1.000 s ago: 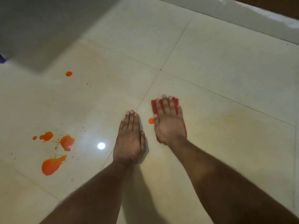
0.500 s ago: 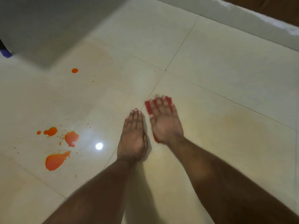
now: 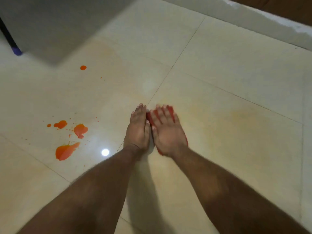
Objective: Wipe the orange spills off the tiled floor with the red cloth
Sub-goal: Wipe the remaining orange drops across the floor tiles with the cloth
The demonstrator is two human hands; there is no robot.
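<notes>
My right hand lies flat, fingers spread, pressing the red cloth onto the cream tiled floor; only the cloth's edges show around the hand. My left hand rests flat on the floor right beside it, thumbs nearly touching, holding nothing. Orange spills sit to the left: a large puddle, a blob, a smaller blotch and a lone round drop farther away. A faint orange smear tints the tile right of the cloth.
A dark furniture leg with a purple foot stands at the far left. A raised white ledge runs along the top right. A bright lamp reflection shines on the tile near my left wrist.
My right hand has slid the cloth leftward against my left hand, covering the small orange drop that lay between the hands a second ago. The left hand stayed planted.
</notes>
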